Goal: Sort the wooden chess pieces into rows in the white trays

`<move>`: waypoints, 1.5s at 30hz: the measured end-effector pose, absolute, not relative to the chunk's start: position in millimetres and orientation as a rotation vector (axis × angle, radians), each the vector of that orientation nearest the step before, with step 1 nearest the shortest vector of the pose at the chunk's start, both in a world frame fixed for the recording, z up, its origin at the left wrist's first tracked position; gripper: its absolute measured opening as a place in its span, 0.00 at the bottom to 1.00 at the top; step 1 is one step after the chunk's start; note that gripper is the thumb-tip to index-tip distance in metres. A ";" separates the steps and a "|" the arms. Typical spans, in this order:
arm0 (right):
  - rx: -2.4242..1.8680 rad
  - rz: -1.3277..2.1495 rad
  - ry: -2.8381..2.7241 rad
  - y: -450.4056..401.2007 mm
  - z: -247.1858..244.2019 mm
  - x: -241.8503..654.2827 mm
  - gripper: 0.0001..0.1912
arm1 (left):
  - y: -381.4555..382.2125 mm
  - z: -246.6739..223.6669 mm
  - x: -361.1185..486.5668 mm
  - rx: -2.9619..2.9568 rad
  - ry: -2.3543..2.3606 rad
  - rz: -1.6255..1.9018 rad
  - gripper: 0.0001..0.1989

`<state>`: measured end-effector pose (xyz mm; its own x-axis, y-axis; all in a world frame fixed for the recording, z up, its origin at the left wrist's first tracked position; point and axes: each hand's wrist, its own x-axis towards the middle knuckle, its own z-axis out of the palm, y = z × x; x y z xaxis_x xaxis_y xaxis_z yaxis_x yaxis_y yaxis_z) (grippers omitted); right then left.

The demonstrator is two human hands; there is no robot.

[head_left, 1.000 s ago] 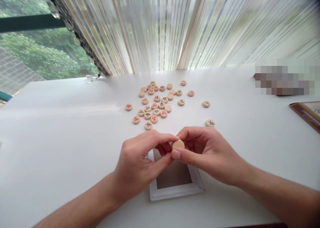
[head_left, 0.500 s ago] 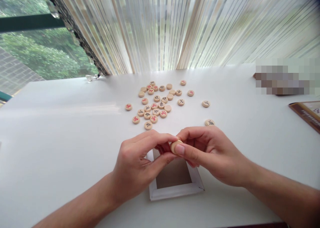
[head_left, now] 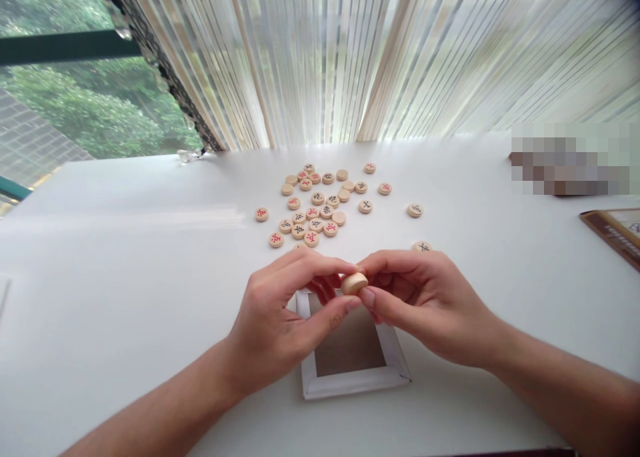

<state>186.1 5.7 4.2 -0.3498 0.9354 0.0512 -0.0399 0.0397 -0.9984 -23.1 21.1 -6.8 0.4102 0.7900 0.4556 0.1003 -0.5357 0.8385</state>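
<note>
Shifted left hand (head_left: 280, 323) now mostly hides one disc (head_left: 300, 247).

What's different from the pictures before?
The little round piece got turned, so its rim shows more. The right thumb slid right, to its side. Nothing was let go. The scattered pieces and white-edged frame stayed put.

Single head cam, worn on the person, looking forward and down: both hands near at lower centre, white surface (head_left: 150, 297) beneath, curtain (head_left: 320, 57) and window (head_left: 75, 97) beyond.
</note>
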 end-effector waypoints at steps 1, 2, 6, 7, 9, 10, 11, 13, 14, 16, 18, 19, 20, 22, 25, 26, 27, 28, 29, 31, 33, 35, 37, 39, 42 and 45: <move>-0.956 1.397 -1.498 5.0 3.1 186.1 0.04 | 21.1 -6.7 -22.9 1.911 0.780 1.177 0.09; -0.957 1.354 -1.532 4.4 2.2 186.2 0.05 | 21.1 -6.3 -22.6 1.920 0.803 1.197 0.08; -0.978 1.187 -1.662 2.9 0.8 187.5 0.09 | 22.1 -3.5 -23.4 2.097 0.805 1.295 0.07; -0.987 1.142 -1.688 2.9 0.8 187.9 0.08 | 22.5 -2.7 -24.1 2.153 0.786 1.313 0.09; -1.009 1.060 -1.738 3.2 1.1 188.4 0.07 | 23.3 -1.5 -25.6 2.243 0.763 1.328 0.10; -1.020 1.025 -1.762 3.3 1.2 188.5 0.07 | 23.6 -1.2 -26.3 2.277 0.754 1.328 0.11; -1.028 0.993 -1.786 3.5 1.5 188.5 0.07 | 24.0 -1.1 -26.8 2.305 0.744 1.325 0.11; -1.034 0.932 -1.834 3.5 2.0 188.6 0.06 | 24.7 -1.5 -27.4 2.348 0.710 1.316 0.11; -1.037 0.896 -1.855 3.6 2.2 188.8 0.05 | 25.3 -1.9 -27.5 2.365 0.697 1.311 0.11; -1.045 0.813 -1.890 4.1 2.3 189.3 0.05 | 26.8 -2.5 -28.1 2.393 0.689 1.296 0.12; -1.055 0.716 -1.909 5.1 1.2 189.9 0.05 | 29.4 -1.8 -30.2 2.405 0.715 1.272 0.13; -1.057 0.666 -1.916 5.8 0.0 190.0 0.06 | 31.3 -0.7 -32.0 2.395 0.747 1.255 0.13; -1.044 0.620 -1.928 6.4 -1.4 190.0 0.06 | 33.5 0.9 -34.4 2.370 0.799 1.231 0.13; -0.982 0.545 -1.975 6.8 -5.1 188.9 0.07 | 38.9 5.8 -40.3 2.286 0.964 1.140 0.13; -0.894 0.501 -2.074 4.5 -9.9 184.9 0.07 | 46.7 14.5 -50.0 2.166 1.189 0.888 0.10; -0.887 0.491 -2.105 3.1 -10.9 183.1 0.07 | 48.5 16.7 -53.0 2.164 1.202 0.809 0.10; -0.889 0.477 -2.132 1.6 -11.7 181.2 0.06 | 49.6 17.9 -55.9 2.171 1.195 0.754 0.09; -0.892 0.457 -2.157 0.2 -12.2 179.2 0.05 | 50.0 17.9 -58.6 2.180 1.180 0.718 0.09; -0.894 0.435 -2.180 -1.0 -12.6 177.1 0.05 | 50.0 16.7 -61.2 2.183 1.168 0.693 0.09; -0.913 0.391 -2.232 -2.3 -13.6 172.4 0.03 | 48.7 10.9 -65.9 2.161 1.171 0.663 0.08; -0.947 0.352 -2.293 -1.8 -15.3 167.0 0.02 | 47.0 2.3 -69.7 2.106 1.196 0.650 0.06; -0.986 0.310 -2.355 0.0 -17.8 161.3 0.04 | 45.3 -6.0 -71.8 2.050 1.223 0.667 0.07; -1.015 0.264 -2.392 2.1 -20.7 156.1 0.04 | 43.3 -11.3 -71.8 2.034 1.222 0.678 0.08; -1.032 0.229 -2.402 3.7 -23.6 152.5 0.04 | 41.4 -13.0 -70.5 2.060 1.162 0.672 0.08; -1.041 0.225 -2.384 4.2 -27.3 151.2 0.04 | 39.2 -12.1 -68.8 2.071 1.094 0.676 0.07; -1.031 0.280 -2.354 2.8 -29.4 153.8 0.04 | 38.2 -12.1 -69.2 2.048 1.098 0.691 0.06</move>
